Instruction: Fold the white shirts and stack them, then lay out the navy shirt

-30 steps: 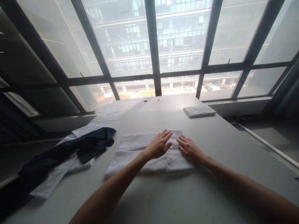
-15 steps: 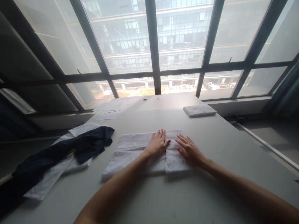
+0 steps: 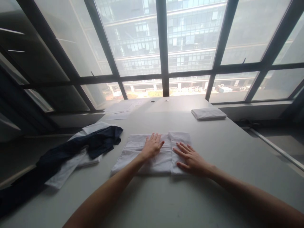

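A white cloth garment (image 3: 158, 163) lies folded flat on the table in front of me, with its right-hand part doubled over as a panel. My left hand (image 3: 152, 146) rests palm down on its middle, fingers spread. On the folded-over panel at the right lies my right hand (image 3: 188, 158), flat with the fingers apart. Neither hand grips the fabric. Part of the garment is hidden under both hands and the left forearm. Its exact kind I cannot tell.
On the left a dark navy garment (image 3: 80, 147) lies heaped over white clothing (image 3: 68, 172), hanging toward the table edge. A folded white cloth (image 3: 209, 114) sits at the far right of the white table (image 3: 152, 202). Paper sheets (image 3: 118, 109) lie at the back left, below the windows.
My left hand has slid left, away from the fold's edge. My right hand has settled flatter on the folded panel. The whole view has shifted slightly.
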`<state>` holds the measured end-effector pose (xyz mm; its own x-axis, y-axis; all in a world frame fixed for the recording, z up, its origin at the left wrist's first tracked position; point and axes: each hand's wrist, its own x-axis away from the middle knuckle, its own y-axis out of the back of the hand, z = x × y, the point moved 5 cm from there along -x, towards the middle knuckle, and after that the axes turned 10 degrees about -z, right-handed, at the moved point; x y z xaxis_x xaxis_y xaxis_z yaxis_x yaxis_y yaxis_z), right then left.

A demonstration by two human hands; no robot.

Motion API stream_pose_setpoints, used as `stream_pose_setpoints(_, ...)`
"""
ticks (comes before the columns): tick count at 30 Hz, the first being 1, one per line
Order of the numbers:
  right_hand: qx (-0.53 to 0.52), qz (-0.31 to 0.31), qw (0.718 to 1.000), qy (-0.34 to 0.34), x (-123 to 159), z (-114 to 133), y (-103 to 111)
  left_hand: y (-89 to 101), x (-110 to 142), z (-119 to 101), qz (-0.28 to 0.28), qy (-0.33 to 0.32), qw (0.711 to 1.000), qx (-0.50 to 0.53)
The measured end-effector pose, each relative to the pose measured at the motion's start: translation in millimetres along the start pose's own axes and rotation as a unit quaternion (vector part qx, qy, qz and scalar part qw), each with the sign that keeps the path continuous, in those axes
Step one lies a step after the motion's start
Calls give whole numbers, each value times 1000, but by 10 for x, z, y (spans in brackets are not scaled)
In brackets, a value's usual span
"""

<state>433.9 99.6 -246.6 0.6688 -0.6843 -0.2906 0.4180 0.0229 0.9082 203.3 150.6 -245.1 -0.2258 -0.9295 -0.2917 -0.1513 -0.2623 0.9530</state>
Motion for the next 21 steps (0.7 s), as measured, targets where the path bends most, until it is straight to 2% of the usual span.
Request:
stream_pose_setpoints(7, -6, 0, 1000, -4, 11, -38, -56, 203, 598, 915, 23, 120, 991, -47)
stream_pose_setpoints(11, -4, -4, 1000, 2, 16, -47, -69, 363, 836, 1334, 7, 162, 984, -77)
stream_pose_setpoints(16, -1, -5, 1000, 5, 25, -49, -78, 635, 969, 1494, -34, 237, 965, -107)
stream_pose_setpoints(21, 6, 4, 1000, 3, 24, -58, -91, 778, 925, 1539, 12, 319, 943, -90)
